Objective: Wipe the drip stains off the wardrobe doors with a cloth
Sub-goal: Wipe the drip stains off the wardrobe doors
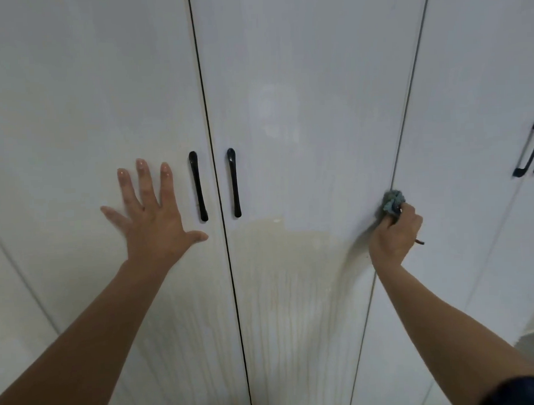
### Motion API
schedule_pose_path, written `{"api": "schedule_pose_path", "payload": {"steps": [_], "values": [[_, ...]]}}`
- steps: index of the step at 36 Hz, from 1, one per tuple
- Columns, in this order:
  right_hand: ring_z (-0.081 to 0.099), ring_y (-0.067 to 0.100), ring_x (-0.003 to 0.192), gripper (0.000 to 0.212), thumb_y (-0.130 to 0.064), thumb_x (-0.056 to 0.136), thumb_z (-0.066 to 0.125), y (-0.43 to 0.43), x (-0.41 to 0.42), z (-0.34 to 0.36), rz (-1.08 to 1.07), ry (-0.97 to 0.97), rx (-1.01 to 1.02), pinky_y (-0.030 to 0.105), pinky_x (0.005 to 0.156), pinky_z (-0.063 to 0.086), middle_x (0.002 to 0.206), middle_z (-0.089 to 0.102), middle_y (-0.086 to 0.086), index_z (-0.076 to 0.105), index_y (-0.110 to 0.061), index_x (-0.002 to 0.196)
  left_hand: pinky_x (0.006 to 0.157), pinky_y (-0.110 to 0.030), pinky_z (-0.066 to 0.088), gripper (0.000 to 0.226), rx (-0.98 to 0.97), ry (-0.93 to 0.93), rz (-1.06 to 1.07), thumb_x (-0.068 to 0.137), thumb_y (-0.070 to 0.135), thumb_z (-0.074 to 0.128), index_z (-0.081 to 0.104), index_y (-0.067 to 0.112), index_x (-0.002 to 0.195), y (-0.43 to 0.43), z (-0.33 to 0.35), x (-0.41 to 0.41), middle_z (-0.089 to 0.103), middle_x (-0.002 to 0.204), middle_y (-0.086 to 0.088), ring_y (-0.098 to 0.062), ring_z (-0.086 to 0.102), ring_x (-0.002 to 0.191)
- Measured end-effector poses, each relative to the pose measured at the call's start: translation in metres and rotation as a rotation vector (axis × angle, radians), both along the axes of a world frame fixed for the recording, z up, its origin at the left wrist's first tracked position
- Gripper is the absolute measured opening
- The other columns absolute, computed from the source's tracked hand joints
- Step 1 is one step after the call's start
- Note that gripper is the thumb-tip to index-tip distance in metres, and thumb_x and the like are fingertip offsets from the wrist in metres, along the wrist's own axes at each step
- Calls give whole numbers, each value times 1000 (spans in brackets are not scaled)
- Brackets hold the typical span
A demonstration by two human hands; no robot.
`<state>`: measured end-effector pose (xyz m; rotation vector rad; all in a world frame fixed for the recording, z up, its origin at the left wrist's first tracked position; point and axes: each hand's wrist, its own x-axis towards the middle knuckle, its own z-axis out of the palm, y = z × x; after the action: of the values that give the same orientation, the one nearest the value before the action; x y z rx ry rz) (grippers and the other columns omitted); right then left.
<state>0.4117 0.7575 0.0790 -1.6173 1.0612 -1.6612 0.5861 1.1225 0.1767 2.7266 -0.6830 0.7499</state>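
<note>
White wardrobe doors fill the view. The middle door [302, 110] carries yellowish drip stains [286, 277] that run down from below its handle toward the bottom. My right hand [395, 234] grips a bunched blue-grey cloth [393, 202] and holds it against the right edge of that door, beside the seam. My left hand [152, 215] lies flat on the left door [89, 102] with its fingers spread, just left of the black handle [198, 186].
A second black handle [234, 182] sits on the middle door near the centre seam. A dark bracket handle [527, 150] is on the far right door. Faint drip streaks also run down the lower left door.
</note>
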Motion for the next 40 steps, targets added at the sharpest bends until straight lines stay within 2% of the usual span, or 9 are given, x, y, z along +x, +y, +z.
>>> {"api": "schedule_pose_path", "payload": {"steps": [3, 8, 13, 17, 20, 24, 29, 36, 40], "values": [[56, 41, 101, 33, -2, 99, 44, 25, 22, -28, 1, -5, 49, 47, 86, 50, 125, 47, 24, 52, -3, 131, 108, -85, 6, 162, 0, -12, 1, 53, 77, 83, -35, 30, 153, 0, -2, 2, -42, 161, -6, -38, -32, 151], [49, 29, 91, 39, 11, 89, 56, 55, 27, -66, 127, 229, -148, 32, 80, 39, 112, 49, 23, 57, 2, 127, 106, -85, 9, 162, 13, -38, 16, 52, 79, 82, -32, 28, 155, 0, -3, 4, -35, 165, -9, -41, -26, 153], [47, 24, 89, 42, 20, 80, 58, 41, 7, -77, 236, 408, -304, 36, 76, 45, 107, 51, 17, 62, 2, 118, 107, -86, 10, 159, 16, -44, 6, 55, 81, 78, -32, 27, 156, 1, -5, 5, -36, 164, -9, -41, -27, 152], [53, 27, 103, 28, 8, 91, 53, 35, 10, -41, 118, 74, -142, 21, 88, 37, 112, 56, 19, 62, 1, 117, 106, -86, 9, 158, -1, -59, -4, 56, 81, 78, -33, 28, 155, 1, -7, 7, -37, 163, -9, -41, -25, 153], [57, 26, 105, 30, -5, 95, 50, 32, 21, -15, -17, -209, 51, 26, 92, 44, 117, 55, 18, 61, -5, 123, 108, -86, 10, 157, -6, -64, -1, 57, 81, 77, -35, 28, 154, 0, -7, 9, -41, 161, -7, -41, -26, 153], [59, 27, 103, 33, -4, 94, 48, 46, 39, -8, -69, -325, 177, 20, 86, 41, 120, 55, 19, 62, -6, 125, 107, -86, 12, 157, -9, -84, -5, 56, 83, 76, -32, 28, 155, 1, -9, 10, -36, 164, -8, -41, -25, 153], [59, 31, 97, 25, -5, 90, 50, 81, 61, -37, 3, -183, 41, 33, 79, 47, 115, 56, 18, 65, -1, 110, 108, -85, 12, 157, -4, -96, 9, 57, 84, 74, -38, 28, 152, 0, -9, 11, -44, 159, -7, -41, -26, 152], [58, 32, 84, 18, 11, 79, 61, 86, 40, -85, 173, 262, -524, 40, 72, 51, 94, 60, 14, 69, 3, 94, 108, -85, 14, 157, 3, -108, 26, 57, 83, 75, -33, 26, 155, -1, -11, 10, -33, 165, -11, -43, -23, 153], [60, 27, 95, 23, 11, 87, 63, 77, 26, -65, 205, 152, -292, 37, 82, 50, 101, 64, 13, 69, 0, 105, 108, -85, 14, 156, 1, -105, 29, 58, 83, 75, -31, 25, 156, -1, -11, 10, -34, 165, -11, -42, -24, 153]]}}
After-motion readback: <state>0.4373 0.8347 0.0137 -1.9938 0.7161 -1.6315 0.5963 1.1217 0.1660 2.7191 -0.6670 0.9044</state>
